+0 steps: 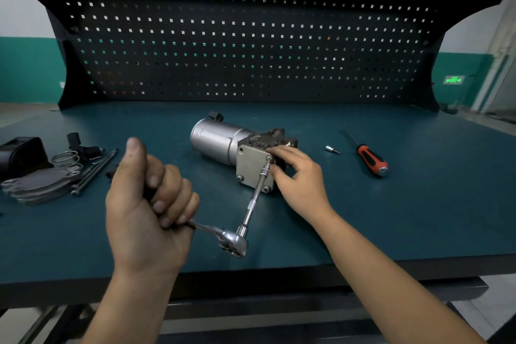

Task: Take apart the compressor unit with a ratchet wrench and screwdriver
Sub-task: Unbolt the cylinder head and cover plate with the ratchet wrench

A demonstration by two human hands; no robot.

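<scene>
The compressor unit (223, 142), a silver cylinder joined to a square grey end block, lies on its side mid-bench. My left hand (148, 209) grips the handle of the ratchet wrench (231, 240). The wrench's long extension bar (255, 198) slants up to a bolt at the upper right corner of the square end plate (250, 167). My right hand (298, 179) holds the block's right side, fingers curled round it beside the extension tip. A red and black screwdriver (368, 156) lies to the right, apart from both hands.
A small loose socket bit (332, 150) lies between the compressor and the screwdriver. At the left are removed metal plates (39, 184), long bolts (95, 170), spring rings (65, 156), a black fitting (83, 148) and a black pouch (19, 153). A pegboard (245, 45) backs the bench.
</scene>
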